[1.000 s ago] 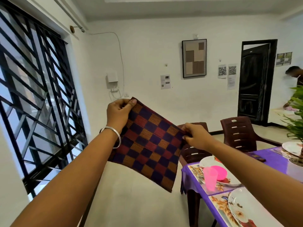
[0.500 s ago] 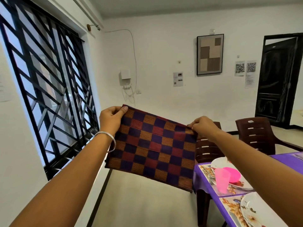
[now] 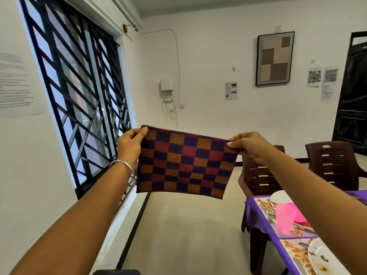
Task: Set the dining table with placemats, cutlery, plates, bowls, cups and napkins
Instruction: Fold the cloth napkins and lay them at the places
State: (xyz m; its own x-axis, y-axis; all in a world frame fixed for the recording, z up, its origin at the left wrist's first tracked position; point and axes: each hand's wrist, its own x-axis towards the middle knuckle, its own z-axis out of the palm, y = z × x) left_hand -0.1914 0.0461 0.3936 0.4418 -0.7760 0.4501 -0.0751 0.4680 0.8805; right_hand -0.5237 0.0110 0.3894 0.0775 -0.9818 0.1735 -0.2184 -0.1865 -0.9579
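A checkered napkin (image 3: 184, 161) in purple, red and orange hangs in the air, folded into a rectangle and held level at chest height. My left hand (image 3: 130, 144) pinches its upper left corner, and my right hand (image 3: 249, 144) pinches its upper right corner. At the lower right stands the table with a purple cloth (image 3: 258, 213). On it lie floral placemats (image 3: 294, 253), a white plate (image 3: 280, 196) with a pink cup (image 3: 284, 219) and pink bowl (image 3: 297, 216), and a nearer white plate (image 3: 321, 257) partly hidden by my right arm.
Two dark brown plastic chairs (image 3: 260, 175) (image 3: 333, 165) stand at the table's far side. A barred window (image 3: 79, 96) fills the left wall, with a white ledge (image 3: 119, 221) below it. A black door (image 3: 353, 92) is at the far right. Bare floor (image 3: 188, 225) lies between window and table.
The napkin went from tilted down to the right to level. My right hand rose and both hands moved apart along its top edge. The view turned left, away from the table.
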